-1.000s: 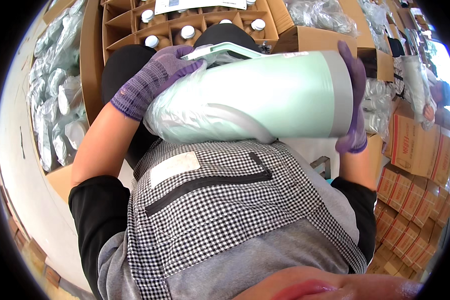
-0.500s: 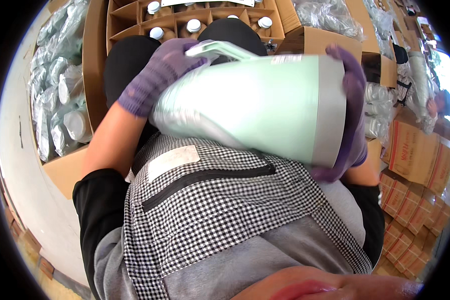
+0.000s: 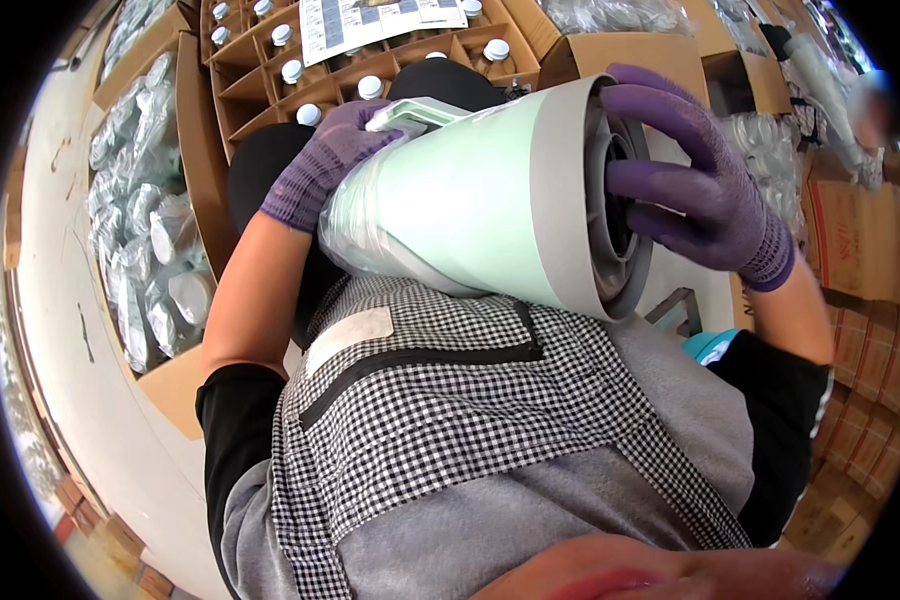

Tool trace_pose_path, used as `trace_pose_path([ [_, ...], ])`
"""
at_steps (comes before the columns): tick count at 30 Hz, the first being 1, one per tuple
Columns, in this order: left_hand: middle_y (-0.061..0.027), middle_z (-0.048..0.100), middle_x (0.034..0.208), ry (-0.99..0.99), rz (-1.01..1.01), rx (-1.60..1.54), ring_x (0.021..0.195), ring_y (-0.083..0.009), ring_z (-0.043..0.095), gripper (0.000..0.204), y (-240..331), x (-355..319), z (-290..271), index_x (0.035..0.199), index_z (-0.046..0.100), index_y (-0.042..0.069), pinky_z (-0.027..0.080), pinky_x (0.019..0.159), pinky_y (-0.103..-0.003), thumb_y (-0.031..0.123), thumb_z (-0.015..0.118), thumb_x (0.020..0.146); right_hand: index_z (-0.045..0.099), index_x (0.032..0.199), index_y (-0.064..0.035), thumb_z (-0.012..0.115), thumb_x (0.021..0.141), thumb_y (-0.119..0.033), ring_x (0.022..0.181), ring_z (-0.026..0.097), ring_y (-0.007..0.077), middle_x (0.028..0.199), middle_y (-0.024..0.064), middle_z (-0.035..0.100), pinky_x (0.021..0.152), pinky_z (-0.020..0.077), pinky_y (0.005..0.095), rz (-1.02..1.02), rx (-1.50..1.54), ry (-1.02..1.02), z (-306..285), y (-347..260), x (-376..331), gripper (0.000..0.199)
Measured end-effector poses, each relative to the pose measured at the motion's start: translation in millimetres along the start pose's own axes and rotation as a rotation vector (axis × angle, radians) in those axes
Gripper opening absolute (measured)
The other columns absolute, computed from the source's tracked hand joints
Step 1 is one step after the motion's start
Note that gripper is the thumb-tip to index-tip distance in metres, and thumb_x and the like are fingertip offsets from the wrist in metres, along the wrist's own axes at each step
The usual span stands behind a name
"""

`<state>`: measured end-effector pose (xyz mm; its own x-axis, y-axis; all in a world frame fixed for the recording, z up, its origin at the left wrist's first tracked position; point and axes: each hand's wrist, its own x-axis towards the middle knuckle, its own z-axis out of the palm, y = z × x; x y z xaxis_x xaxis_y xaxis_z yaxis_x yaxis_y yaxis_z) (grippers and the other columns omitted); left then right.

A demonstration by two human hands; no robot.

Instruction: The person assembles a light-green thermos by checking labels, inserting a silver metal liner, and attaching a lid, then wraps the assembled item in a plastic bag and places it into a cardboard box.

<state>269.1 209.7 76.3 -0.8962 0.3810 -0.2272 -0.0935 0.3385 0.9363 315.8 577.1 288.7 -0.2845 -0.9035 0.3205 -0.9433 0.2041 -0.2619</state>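
A large pale green jug point(image 3: 460, 195) lies on its side across my lap, with a handle on its upper side and a wide grey collar at the right end. Clear plastic film wraps its narrower left end. My left hand point(image 3: 355, 145), in a purple knitted glove, is closed around the handle end. My right hand point(image 3: 690, 170), gloved alike, has its fingers apart at the grey end. Some fingertips reach inside the hollow base, where grey rings and a dark centre show. The right thumb is hidden.
Ahead stands a divided cardboard carton point(image 3: 245, 88) of white-capped bottles, a printed sheet point(image 3: 370, 25) on top. Boxes of plastic-wrapped items point(image 3: 150, 240) flank me at left and far right. Stacked brown cartons point(image 3: 855, 240) stand at right; another person point(image 3: 875, 105) appears blurred beyond.
The grey end of the jug has turned toward my right hand, so its hollow base shows. My right hand has shifted from cupping that end to fingers reaching into it. My left hand keeps its grip.
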Motion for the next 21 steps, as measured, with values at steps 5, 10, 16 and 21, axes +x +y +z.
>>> trace_pose_path([
  [5, -0.0106, 0.073, 0.111, -0.142, -0.087, 0.013, 0.099, -0.0161, 0.069, 0.049, 25, 7, 11, 0.13, 0.064, 0.005, 0.054, 0.094, -0.031, 0.027, 0.076, 0.087, 0.067, 0.112, -0.0105, 0.069, 0.071, -0.034, 0.101, 0.055, 0.0292, 0.111, 0.0087, 0.06, 0.092, 0.0472, 0.0484, -0.358, -0.702, -0.122, -15, -15, 2, 0.047],
  [10, -0.0106, 0.073, 0.107, 0.059, -0.091, 0.088, 0.096, -0.0159, 0.069, 0.044, 31, -24, 19, 0.127, 0.066, 0.003, 0.054, 0.091, -0.03, 0.022, 0.074, 0.088, 0.069, 0.108, -0.0099, 0.067, 0.069, -0.033, 0.096, 0.054, 0.0248, 0.102, 0.0061, 0.059, 0.084, 0.0484, 0.0451, -0.328, -0.679, -0.171, -12, -14, -4, 0.046],
  [16, -0.0124, 0.073, 0.106, 0.005, -0.147, -0.038, 0.095, -0.0165, 0.069, 0.046, 26, -23, 18, 0.125, 0.066, 0.001, 0.055, 0.091, -0.031, 0.025, 0.076, 0.087, 0.068, 0.103, -0.0101, 0.068, 0.069, -0.028, 0.092, 0.061, 0.0238, 0.101, 0.0055, 0.061, 0.081, 0.0538, 0.0387, -0.511, -0.588, -0.107, -22, -9, 23, 0.038],
  [21, -0.009, 0.074, 0.108, 0.017, -0.105, 0.147, 0.097, -0.0169, 0.069, 0.048, 31, -16, 21, 0.125, 0.068, 0.008, 0.053, 0.093, -0.033, 0.032, 0.078, 0.085, 0.063, 0.091, -0.0064, 0.064, 0.078, -0.035, 0.085, 0.056, 0.0265, 0.092, 0.0096, 0.058, 0.079, 0.0449, 0.044, -0.333, -0.468, -0.21, -19, -11, 45, 0.032],
])
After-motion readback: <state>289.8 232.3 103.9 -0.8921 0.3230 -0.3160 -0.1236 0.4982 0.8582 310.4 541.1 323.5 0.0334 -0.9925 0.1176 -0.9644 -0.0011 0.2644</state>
